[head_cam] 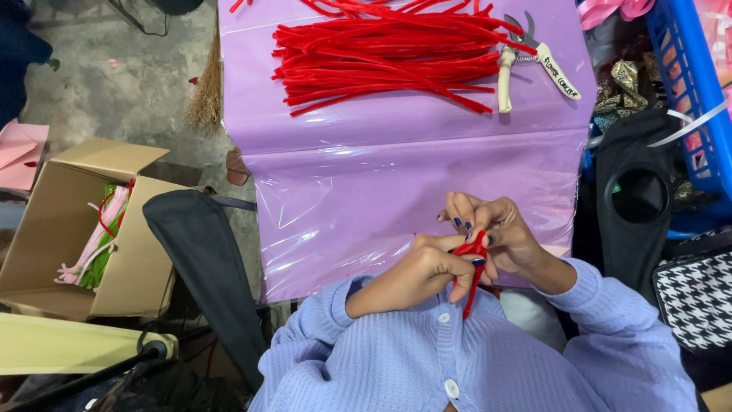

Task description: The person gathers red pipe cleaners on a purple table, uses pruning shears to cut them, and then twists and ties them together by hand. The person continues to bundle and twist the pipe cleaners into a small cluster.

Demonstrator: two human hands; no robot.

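Head view: our two hands meet low over the purple-sheeted surface (396,175) – the left hand (427,267) and the right hand (499,233) both pinch one bent red pipe cleaner (474,263) close to our chest; a pile of red pipe cleaners (381,61) lies beside white-handled cutters (526,57) at the far edge

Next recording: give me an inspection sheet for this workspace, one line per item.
Surface: lilac plastic sheet, glossy and creased.
Job's things: bent red pipe cleaner held between both hands; pile of red pipe cleaners at the far end.
Clutter: white-handled cutters beside the pile.
Grippers: left hand and right hand both pinch the bent pipe cleaner.
Cables: dark cord on the floor, far left.
Surroundings: cardboard box with pink and green stems, blue basket, houndstooth bag, concrete floor.
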